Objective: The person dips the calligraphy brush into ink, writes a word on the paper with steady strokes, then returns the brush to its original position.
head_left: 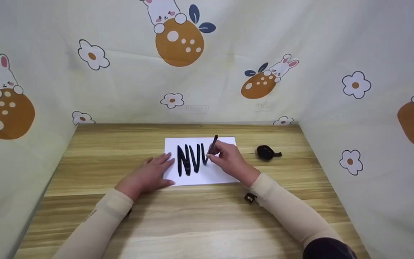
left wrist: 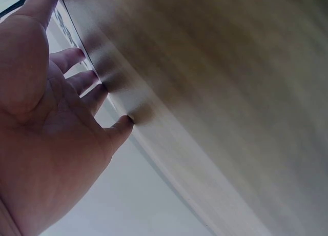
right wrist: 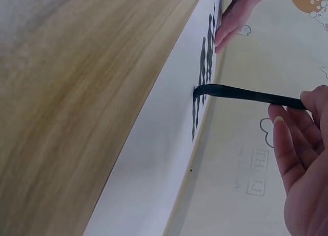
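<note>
So the paper (head_left: pixel 214 177) is sitting toward 12 o'clock on the table (head_left: pixel 192 223), with fat black strokes (head_left: pixel 186 162) running across its 9 o'clock half. The right hand (head_left: pixel 231 160) is curling in a pinch round a dark brush (head_left: pixel 212 145), and the bristles are bending against the sheet, easiest to see from the right wrist. That hand is also hiding part of the paper's 3 o'clock side. The left hand (head_left: pixel 151 173) is resting at the 9 o'clock edge, fingers spreading fairly straight and gripping nothing; its thumb tip is getting cut off in the left wrist view. A small black pot (head_left: pixel 265 153) is sitting at the paper's 3 o'clock, its stubby handle pointing to 3. Everything inside is looking black, so I'm not making out what it's holding.
</note>
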The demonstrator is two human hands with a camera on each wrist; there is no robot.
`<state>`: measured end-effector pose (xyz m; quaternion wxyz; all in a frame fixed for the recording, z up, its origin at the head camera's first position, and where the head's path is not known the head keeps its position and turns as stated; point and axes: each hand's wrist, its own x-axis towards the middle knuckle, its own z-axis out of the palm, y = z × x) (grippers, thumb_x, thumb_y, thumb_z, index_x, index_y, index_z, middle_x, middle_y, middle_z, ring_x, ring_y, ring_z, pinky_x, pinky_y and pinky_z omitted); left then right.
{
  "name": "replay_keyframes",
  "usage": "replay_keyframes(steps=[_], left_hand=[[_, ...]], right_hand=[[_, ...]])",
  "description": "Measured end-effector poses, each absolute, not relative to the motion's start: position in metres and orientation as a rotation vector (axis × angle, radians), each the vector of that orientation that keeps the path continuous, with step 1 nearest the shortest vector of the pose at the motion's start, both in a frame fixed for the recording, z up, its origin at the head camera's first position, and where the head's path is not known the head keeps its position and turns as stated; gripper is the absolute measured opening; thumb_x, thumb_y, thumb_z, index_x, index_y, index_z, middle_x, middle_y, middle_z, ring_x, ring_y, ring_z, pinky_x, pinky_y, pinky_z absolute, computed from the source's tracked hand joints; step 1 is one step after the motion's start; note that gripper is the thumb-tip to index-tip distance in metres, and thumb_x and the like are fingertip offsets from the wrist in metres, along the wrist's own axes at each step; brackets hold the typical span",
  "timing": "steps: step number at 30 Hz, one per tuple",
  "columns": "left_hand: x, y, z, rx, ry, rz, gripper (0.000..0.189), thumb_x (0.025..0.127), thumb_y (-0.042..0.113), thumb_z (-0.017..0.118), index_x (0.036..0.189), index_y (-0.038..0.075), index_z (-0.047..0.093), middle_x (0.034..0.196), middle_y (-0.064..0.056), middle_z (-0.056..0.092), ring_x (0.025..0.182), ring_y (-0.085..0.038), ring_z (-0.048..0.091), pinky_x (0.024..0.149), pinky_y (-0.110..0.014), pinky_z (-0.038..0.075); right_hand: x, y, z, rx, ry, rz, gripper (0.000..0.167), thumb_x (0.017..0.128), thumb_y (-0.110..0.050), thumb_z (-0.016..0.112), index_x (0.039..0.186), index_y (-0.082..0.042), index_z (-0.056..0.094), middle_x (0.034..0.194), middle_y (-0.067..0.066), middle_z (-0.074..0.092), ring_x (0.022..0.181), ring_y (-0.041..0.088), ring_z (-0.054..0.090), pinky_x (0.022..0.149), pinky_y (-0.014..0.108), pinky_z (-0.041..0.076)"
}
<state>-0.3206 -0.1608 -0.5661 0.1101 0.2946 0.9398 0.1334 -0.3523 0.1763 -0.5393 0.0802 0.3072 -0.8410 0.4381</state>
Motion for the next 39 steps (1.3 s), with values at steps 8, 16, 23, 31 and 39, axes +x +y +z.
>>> replay_keyframes(steps=[8, 16, 23, 31, 39], left_hand=[[-0.321, -0.161, -0.567, 0.883, 2.768, 0.4, 0.088, 0.106, 0.053, 0.071, 0.169, 0.001, 0.04, 0.179, -0.024, 0.029, 0.164, -0.045, 0.028, 0.126, -0.075, 0.026], [-0.32, -0.161, -0.565, 0.882, 2.767, 0.389, 0.087, 0.107, 0.053, 0.07, 0.17, 0.001, 0.04, 0.179, -0.024, 0.028, 0.165, -0.045, 0.028, 0.127, -0.074, 0.025], [-0.32, -0.16, -0.564, 0.883, 2.762, 0.394, 0.087, 0.107, 0.053, 0.07, 0.17, 0.002, 0.039, 0.179, -0.024, 0.028, 0.165, -0.045, 0.027, 0.127, -0.074, 0.025], [-0.32, -0.159, -0.563, 0.873, 2.757, 0.402, 0.086, 0.107, 0.051, 0.071, 0.17, 0.001, 0.04, 0.179, -0.024, 0.028, 0.165, -0.044, 0.027, 0.127, -0.074, 0.025], [-0.32, -0.16, -0.566, 0.845, 2.749, 0.407, 0.087, 0.107, 0.052, 0.07, 0.171, 0.002, 0.038, 0.18, -0.022, 0.026, 0.166, -0.044, 0.025, 0.129, -0.072, 0.022]], right_hand=[[-0.348, 0.178, -0.54, 0.948, -2.495, 1.35, 0.009, 0.099, -0.004, 0.082, 0.1, -0.006, 0.073, 0.09, -0.001, 0.079, 0.089, 0.015, 0.077, 0.067, 0.025, 0.056], [-0.344, 0.179, -0.538, 0.953, -2.533, 1.334, 0.009, 0.099, -0.005, 0.082, 0.1, -0.007, 0.074, 0.089, -0.003, 0.079, 0.088, 0.014, 0.077, 0.067, 0.024, 0.056], [-0.34, 0.179, -0.535, 0.966, -2.554, 1.288, 0.01, 0.099, -0.006, 0.083, 0.1, -0.009, 0.073, 0.091, -0.003, 0.079, 0.087, 0.012, 0.075, 0.066, 0.025, 0.056], [-0.336, 0.179, -0.534, 0.999, -2.54, 1.314, 0.01, 0.098, -0.005, 0.083, 0.097, -0.008, 0.073, 0.091, -0.001, 0.08, 0.084, 0.011, 0.075, 0.066, 0.025, 0.056], [-0.334, 0.18, -0.533, 1.007, -2.55, 1.328, 0.01, 0.097, -0.005, 0.083, 0.097, -0.007, 0.073, 0.09, -0.001, 0.08, 0.083, 0.011, 0.075, 0.067, 0.026, 0.056]])
